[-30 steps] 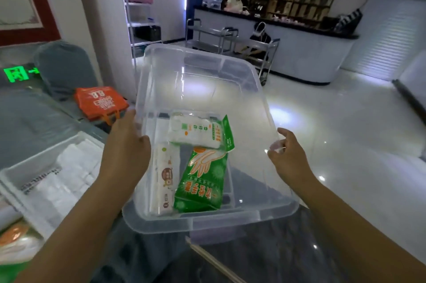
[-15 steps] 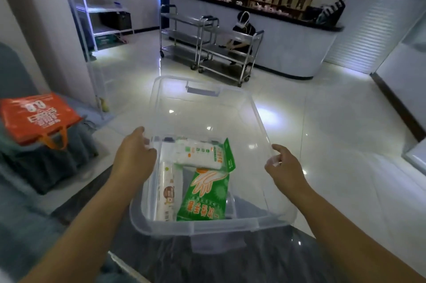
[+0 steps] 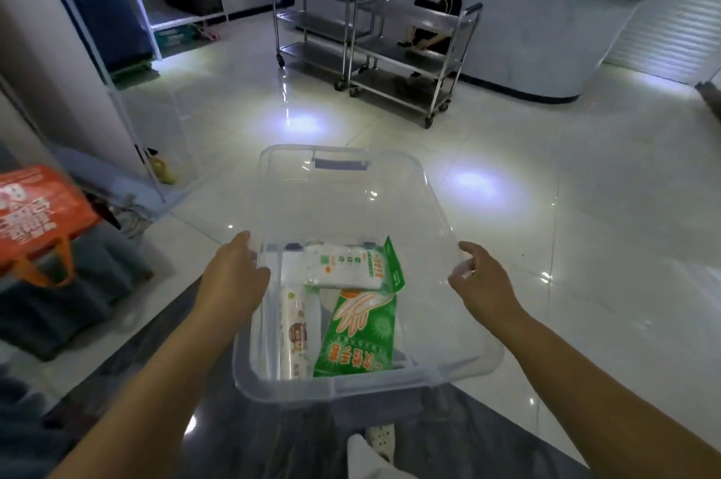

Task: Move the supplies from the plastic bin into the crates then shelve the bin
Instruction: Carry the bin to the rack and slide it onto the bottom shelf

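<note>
Bin [image 3: 437, 197], gripped by two hands, holds three packets.

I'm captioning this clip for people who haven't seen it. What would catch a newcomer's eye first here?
The clear plastic bin at centre, gripped at its side rims by the left hand and right hand, draws the eye first. Inside lies a bright green glove packet beside white packs. An orange printed bag sits at far left, and steel trolleys stand on the glossy floor beyond.
</note>
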{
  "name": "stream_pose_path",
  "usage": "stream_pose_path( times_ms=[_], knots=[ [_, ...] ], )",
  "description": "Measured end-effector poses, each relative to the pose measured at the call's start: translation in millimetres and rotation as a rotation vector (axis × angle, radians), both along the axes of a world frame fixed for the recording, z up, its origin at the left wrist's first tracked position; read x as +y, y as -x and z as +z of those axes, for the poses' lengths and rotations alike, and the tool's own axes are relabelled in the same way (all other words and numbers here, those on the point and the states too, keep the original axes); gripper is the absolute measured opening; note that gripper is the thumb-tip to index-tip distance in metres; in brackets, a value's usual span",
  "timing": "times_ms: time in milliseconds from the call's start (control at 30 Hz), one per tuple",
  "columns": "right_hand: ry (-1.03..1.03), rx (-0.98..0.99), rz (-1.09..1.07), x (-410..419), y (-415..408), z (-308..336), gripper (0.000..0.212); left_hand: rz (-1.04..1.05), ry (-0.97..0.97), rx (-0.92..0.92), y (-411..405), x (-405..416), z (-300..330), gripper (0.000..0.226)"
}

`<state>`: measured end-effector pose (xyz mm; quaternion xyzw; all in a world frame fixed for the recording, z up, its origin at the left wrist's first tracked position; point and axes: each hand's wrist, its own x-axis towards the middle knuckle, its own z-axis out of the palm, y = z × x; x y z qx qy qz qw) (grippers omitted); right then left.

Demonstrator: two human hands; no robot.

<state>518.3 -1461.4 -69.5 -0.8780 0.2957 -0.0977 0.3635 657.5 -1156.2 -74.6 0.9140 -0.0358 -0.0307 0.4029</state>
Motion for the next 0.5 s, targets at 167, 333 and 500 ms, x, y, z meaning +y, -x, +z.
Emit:
stream_pose_path(
  times_ms=[167, 333, 500],
  knots=[
    [0.002, 0.016, 0.096, -72, -124, -4, 0.051, 0.147, 0.038, 0.063, -84, -61, -10, 0.047],
    [0.011, 0.113, 0.213, -114, -264, -3, 0.052, 0.254, 0.065, 0.16, -175, -89, -11, 0.047],
    [-0.031, 0.198, 0.286, -121, -403, -23, 0.051, 0.351, 0.106, 0.238, -288, -92, -33, 0.055]
  ],
)
